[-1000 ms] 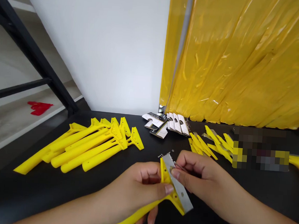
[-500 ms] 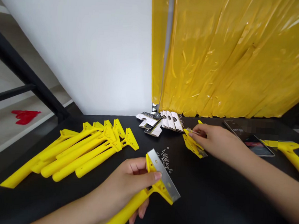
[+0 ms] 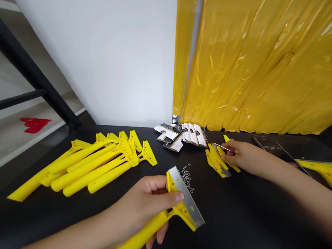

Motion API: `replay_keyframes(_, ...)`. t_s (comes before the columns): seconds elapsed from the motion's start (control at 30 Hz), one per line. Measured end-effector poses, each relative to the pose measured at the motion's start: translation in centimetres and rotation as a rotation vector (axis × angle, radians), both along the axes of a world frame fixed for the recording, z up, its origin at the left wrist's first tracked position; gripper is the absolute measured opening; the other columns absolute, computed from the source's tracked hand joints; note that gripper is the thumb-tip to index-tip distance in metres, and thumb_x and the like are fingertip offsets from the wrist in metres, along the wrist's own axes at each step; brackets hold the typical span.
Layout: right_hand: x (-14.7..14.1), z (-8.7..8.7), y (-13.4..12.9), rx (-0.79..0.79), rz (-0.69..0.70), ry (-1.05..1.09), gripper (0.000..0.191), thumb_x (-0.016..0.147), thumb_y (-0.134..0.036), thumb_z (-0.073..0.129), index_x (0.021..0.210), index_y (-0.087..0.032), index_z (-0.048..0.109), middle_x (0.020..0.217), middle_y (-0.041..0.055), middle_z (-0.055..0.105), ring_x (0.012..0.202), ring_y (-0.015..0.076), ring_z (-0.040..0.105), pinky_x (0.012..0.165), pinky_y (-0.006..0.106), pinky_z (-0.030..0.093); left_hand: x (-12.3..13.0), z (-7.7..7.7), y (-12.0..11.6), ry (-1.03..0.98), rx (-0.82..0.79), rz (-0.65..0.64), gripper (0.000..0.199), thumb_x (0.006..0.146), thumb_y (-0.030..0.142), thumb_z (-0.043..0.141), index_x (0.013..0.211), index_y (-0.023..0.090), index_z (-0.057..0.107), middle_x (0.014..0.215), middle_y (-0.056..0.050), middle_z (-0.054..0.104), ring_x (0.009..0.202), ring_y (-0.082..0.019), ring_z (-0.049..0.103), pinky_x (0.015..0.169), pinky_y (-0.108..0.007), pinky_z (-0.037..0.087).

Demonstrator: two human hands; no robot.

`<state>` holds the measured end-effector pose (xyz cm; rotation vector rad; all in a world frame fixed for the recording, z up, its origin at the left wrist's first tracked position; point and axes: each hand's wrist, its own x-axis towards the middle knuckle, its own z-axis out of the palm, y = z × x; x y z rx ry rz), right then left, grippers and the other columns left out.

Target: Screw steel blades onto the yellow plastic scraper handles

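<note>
My left hand (image 3: 152, 199) grips a yellow scraper handle (image 3: 144, 233) near its head, thumb pressed on the metal blade (image 3: 189, 198) lying along that head. To the right, my right hand (image 3: 238, 154) is closed, pinching a thin metal piece (image 3: 220, 146) seen nearly edge-on. Beneath its fingers is a small pile of flat yellow pieces (image 3: 213, 162), with a bit of metal showing under them. Small screws and nuts (image 3: 187, 177) are scattered just behind the held blade.
Several yellow scraper handles (image 3: 92, 163) lie piled at the left. White and black cards (image 3: 192, 134) rest at the back, near hanging yellow plastic (image 3: 244, 61). A phone (image 3: 269, 145) and another yellow scraper (image 3: 322, 167) are at the right. Red material (image 3: 35, 125) sits on the left shelf.
The view has shifted slightly. My right hand has drawn back a little from the pile, and the thin metal piece shows more clearly in its fingers. My left hand keeps its hold.
</note>
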<state>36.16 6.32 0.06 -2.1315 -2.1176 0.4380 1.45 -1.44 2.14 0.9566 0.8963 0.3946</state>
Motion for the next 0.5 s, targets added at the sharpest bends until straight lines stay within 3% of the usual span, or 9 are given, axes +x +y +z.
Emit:
replay_keyframes(0.17,0.50,-0.86,0.73,-0.024,-0.042,-0.001,0.034,0.082,-0.050,0.070,0.103,-0.023,0.070,0.092,0.0071,0.076,0.078,0.0238,0.070,0.061,0.030,0.045,0.01,0.02,-0.07,0.019,0.012,0.003,0.029,0.091,0.045,0.073,0.098,0.018,0.064,0.072,-0.003,0.073,0.039,-0.009,0.057,0.030,-0.015,0.046)
replay_keyframes(0.37,0.24,-0.62,0.63,-0.096,-0.040,-0.017,0.031,0.084,-0.055,0.067,0.082,-0.024,0.069,0.067,0.0030,0.068,0.059,0.0201,0.062,0.050,0.031,0.033,0.06,0.29,0.13,0.012,0.013,0.002,0.027,0.092,0.042,0.073,0.101,0.018,0.066,0.079,-0.004,0.076,0.041,-0.009,0.060,0.030,-0.015,0.046)
replay_keyframes(0.5,0.01,-0.56,0.58,-0.092,-0.034,-0.032,0.029,0.086,-0.053,0.064,0.083,-0.024,0.066,0.070,0.0022,0.068,0.062,0.0198,0.063,0.052,0.030,0.034,0.08,0.43,0.21,0.006,0.011,0.017,0.023,0.093,0.040,0.073,0.100,0.019,0.066,0.075,-0.002,0.075,0.040,-0.009,0.059,0.029,-0.015,0.045)
